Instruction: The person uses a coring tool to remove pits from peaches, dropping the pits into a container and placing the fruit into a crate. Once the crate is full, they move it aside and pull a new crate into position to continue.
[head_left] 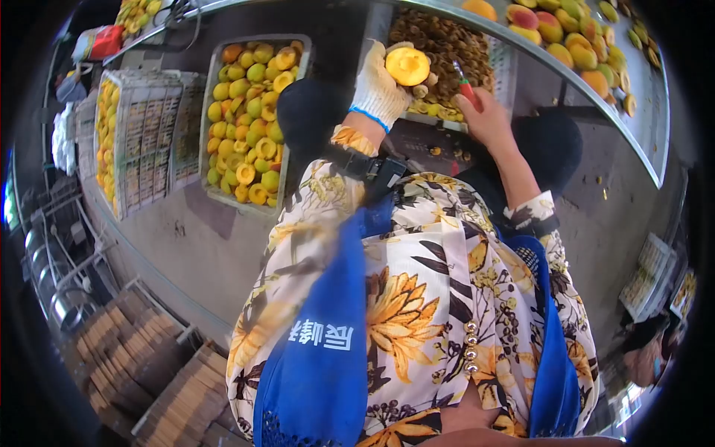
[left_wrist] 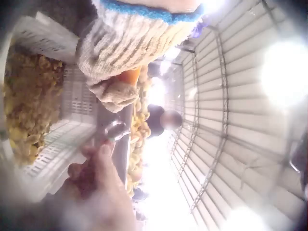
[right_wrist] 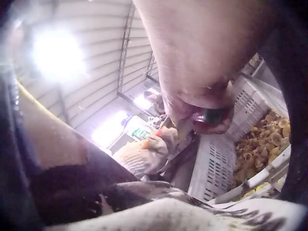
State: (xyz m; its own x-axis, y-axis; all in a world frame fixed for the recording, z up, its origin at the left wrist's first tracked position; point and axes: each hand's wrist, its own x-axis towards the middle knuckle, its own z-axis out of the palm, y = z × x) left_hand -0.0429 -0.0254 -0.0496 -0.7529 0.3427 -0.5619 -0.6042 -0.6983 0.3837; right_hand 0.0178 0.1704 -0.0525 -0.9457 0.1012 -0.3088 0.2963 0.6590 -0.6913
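Observation:
My left hand, in a white knit glove with a blue cuff edge, holds up a halved yellow peach, its cut face showing a round hollow. To its right, my bare right hand grips a pitting tool by its red handle. The left wrist view shows the tool's metal loop tip, standing apart from the glove. A green handle end shows at the right palm in the right wrist view. Below both hands sits a white crate of brown peach pits.
A crate of yellow-green peaches, some halved, stands left of my knees. Farther left is another peach-filled crate. A metal-edged table with peaches runs along the front right. Stacked slatted crates stand behind left.

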